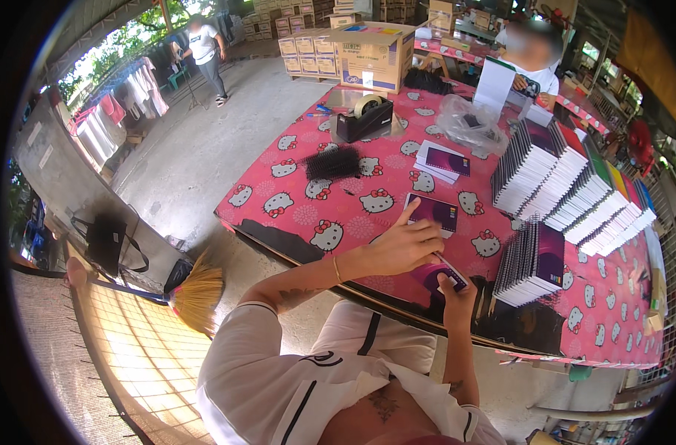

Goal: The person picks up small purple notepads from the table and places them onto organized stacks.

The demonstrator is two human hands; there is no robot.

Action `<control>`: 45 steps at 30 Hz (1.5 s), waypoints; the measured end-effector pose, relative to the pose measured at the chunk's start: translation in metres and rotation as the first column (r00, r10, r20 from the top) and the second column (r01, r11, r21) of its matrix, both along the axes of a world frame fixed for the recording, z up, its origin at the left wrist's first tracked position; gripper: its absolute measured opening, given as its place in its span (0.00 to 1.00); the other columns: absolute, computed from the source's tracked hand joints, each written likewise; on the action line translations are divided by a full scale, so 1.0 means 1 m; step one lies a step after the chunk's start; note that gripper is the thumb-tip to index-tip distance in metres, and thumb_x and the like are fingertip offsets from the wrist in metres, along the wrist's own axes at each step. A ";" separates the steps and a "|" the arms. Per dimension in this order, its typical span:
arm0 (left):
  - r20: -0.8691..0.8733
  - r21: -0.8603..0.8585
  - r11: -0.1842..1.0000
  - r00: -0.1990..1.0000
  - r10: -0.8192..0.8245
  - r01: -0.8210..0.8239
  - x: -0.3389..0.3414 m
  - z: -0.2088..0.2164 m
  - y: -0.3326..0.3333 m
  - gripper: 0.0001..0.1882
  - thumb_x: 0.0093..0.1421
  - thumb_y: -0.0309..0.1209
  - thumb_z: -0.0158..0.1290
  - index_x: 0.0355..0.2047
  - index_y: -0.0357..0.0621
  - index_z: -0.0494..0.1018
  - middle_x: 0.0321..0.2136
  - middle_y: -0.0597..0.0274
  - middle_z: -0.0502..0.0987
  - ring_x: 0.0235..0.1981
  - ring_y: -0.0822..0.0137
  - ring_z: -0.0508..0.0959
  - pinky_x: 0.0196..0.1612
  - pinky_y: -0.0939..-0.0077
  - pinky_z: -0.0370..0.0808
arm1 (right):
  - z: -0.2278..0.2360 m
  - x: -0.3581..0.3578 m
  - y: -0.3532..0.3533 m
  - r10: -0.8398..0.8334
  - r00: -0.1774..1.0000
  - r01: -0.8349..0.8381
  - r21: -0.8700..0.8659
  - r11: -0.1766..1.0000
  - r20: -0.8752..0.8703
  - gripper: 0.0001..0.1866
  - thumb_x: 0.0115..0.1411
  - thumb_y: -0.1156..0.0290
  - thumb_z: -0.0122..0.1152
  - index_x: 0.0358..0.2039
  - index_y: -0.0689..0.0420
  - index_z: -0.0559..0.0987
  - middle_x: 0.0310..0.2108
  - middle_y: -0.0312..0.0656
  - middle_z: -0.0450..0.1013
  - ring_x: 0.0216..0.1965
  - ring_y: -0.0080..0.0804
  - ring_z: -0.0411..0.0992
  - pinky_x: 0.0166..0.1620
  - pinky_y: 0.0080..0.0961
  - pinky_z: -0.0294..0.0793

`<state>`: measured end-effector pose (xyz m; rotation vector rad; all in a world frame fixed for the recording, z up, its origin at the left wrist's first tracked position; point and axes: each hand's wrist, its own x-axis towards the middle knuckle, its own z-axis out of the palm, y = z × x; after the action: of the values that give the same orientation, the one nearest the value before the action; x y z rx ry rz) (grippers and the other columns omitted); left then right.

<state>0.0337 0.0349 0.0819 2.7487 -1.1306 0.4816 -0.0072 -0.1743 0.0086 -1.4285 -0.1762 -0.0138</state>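
My right hand (457,297) grips a small purple spiral notebook (452,273) near the table's front edge, thumb on top. My left hand (406,247) reaches over from the left, one finger stretched out against another purple notebook (440,215) lying on the table. Its other fingers are bent, partly blurred, and come close to the notebook in my right hand. Just beyond lie a purple notebook (448,161) and white sheets (432,174). To the right of my hands stands a stack of purple spiral notebooks (529,265).
Tall stacks of notebooks (545,167) fill the table's right side. A tape dispenser (364,119), black spiral bindings (332,163) and a clear plastic bag (468,122) lie on the pink patterned cloth (279,202). A person (538,70) sits opposite; another person (203,48) stands far left.
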 end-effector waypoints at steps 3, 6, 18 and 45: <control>0.093 -0.038 0.997 0.993 0.066 -0.062 -0.035 -0.026 -0.012 0.38 0.62 0.54 0.52 0.65 0.42 0.63 0.68 0.52 0.59 0.71 0.53 0.56 0.69 0.36 0.46 | 0.003 -0.003 0.002 -0.028 0.999 0.027 -0.045 0.999 -0.021 0.14 0.63 0.73 0.65 0.48 0.65 0.80 0.35 0.31 0.75 0.32 0.15 0.67 0.35 0.15 0.69; 0.077 -0.162 0.986 0.996 0.053 -0.040 -0.049 -0.057 -0.018 0.47 0.61 0.59 0.48 0.69 0.35 0.55 0.70 0.43 0.53 0.72 0.48 0.51 0.67 0.33 0.47 | -0.002 0.002 0.008 -0.081 0.996 0.081 -0.006 0.997 0.042 0.13 0.63 0.74 0.64 0.47 0.65 0.81 0.32 0.30 0.74 0.31 0.15 0.67 0.34 0.15 0.68; 0.043 -0.213 0.972 0.992 0.116 -0.105 -0.027 -0.035 -0.040 0.47 0.65 0.61 0.39 0.69 0.31 0.52 0.71 0.40 0.50 0.73 0.43 0.48 0.67 0.30 0.40 | -0.008 0.002 0.005 -0.077 0.993 0.085 -0.087 0.993 0.088 0.14 0.64 0.75 0.62 0.49 0.66 0.80 0.36 0.36 0.79 0.36 0.20 0.72 0.42 0.21 0.73; -0.048 -0.098 0.994 0.998 0.052 -0.056 -0.046 -0.087 -0.057 0.47 0.66 0.60 0.39 0.70 0.30 0.50 0.72 0.39 0.46 0.74 0.45 0.43 0.67 0.28 0.35 | -0.037 0.017 -0.011 -0.030 0.987 0.070 -0.259 0.963 0.156 0.15 0.58 0.76 0.64 0.46 0.61 0.81 0.32 0.48 0.80 0.32 0.29 0.78 0.39 0.28 0.76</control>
<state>-0.0121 -0.0220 -0.0050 2.6960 -0.9961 0.4666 0.0096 -0.1858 -0.0281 -1.6989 -0.2744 -0.1454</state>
